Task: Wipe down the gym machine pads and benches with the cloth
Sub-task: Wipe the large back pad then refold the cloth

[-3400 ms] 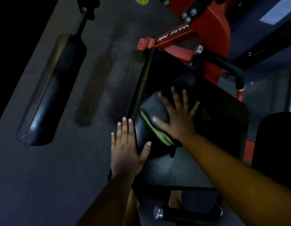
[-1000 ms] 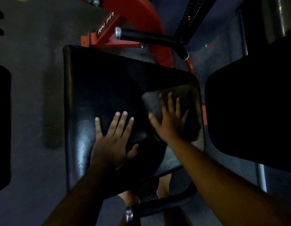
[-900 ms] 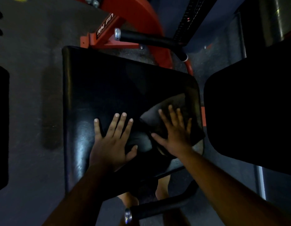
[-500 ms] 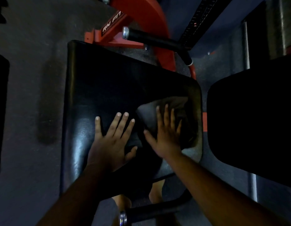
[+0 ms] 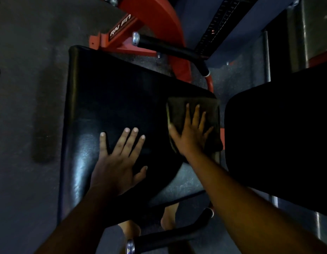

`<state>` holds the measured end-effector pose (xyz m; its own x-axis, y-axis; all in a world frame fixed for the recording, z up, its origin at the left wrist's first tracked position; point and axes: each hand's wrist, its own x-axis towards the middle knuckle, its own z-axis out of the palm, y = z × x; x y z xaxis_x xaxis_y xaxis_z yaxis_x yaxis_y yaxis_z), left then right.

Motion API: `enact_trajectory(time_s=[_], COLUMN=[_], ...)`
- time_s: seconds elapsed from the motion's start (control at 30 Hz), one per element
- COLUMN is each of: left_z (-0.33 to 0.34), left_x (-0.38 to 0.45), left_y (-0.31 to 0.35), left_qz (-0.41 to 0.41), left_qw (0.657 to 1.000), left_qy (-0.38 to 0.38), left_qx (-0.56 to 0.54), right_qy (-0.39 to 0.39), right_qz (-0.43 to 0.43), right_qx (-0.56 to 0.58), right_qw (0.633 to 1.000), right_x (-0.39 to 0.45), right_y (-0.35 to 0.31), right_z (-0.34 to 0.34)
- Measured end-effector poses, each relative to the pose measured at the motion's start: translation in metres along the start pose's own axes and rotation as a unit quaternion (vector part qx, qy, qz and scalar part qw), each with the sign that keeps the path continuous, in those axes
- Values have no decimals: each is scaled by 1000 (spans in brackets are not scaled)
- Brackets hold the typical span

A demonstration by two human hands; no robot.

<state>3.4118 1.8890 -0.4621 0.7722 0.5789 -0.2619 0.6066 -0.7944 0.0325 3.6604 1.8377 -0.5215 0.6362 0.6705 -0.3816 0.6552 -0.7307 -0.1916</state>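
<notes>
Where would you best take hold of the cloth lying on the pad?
Pinch the cloth at its far-left corner, coming from above: that folded edge lies bare on the pad, while the right hand lies flat across its near part.

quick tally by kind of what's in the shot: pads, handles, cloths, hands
black vinyl pads: 2, the big seat pad and another at the right
black foam-grip handles with metal end caps: 2
dark folded cloth: 1
hands: 2, left hand, right hand
total: 7
</notes>
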Motion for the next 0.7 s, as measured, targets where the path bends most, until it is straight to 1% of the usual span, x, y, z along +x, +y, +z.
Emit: enact_trajectory(time_s=[0.07,0.1,0.17,0.23,0.33,0.4,0.43,0.5,0.6,0.63,0.67,0.7], left_z=[1,1,2,2,1,0,0,0,0,0,1,1], left_x=[1,1,1,1,1,1,0,0,0,1,0,1], left_y=[-1,-1,-1,-1,0,0,0,0,-1,-1,-1,-2], left_qz=[-2,-1,-3,-1,1,-3,-2,-1,-2,-1,0,1], left_qw=[1000,1000,1000,1000,1000,1000,1000,1000,1000,1000,1000,1000], left_qy=[-6,-5,0,-1,6,9,6,6,-4,-6,-7,-9], left_qx=[0,-3,-12,-10,-2,-3,-1,-5,-8,-8,-8,-8], right_qy=[-7,-16,-24,-34,4,3,0,-2,-12,-21,-24,-14], right_qz=[-77,-94,-97,-65,24,74,83,58,-39,-55,-54,-35], right_qx=[-17,-32,-49,-33,25,59,63,46,5,-13,-24,-21], right_qw=[997,995,994,997,999,996,995,997,999,998,998,999], right_x=[-56,-78,-95,-69,6,50,59,52,5,-5,-6,2], right_y=[21,33,49,45,11,-11,-17,-17,11,25,36,42], right_z=[13,19,22,16,-2,-16,-19,-19,-9,-7,-5,-7])
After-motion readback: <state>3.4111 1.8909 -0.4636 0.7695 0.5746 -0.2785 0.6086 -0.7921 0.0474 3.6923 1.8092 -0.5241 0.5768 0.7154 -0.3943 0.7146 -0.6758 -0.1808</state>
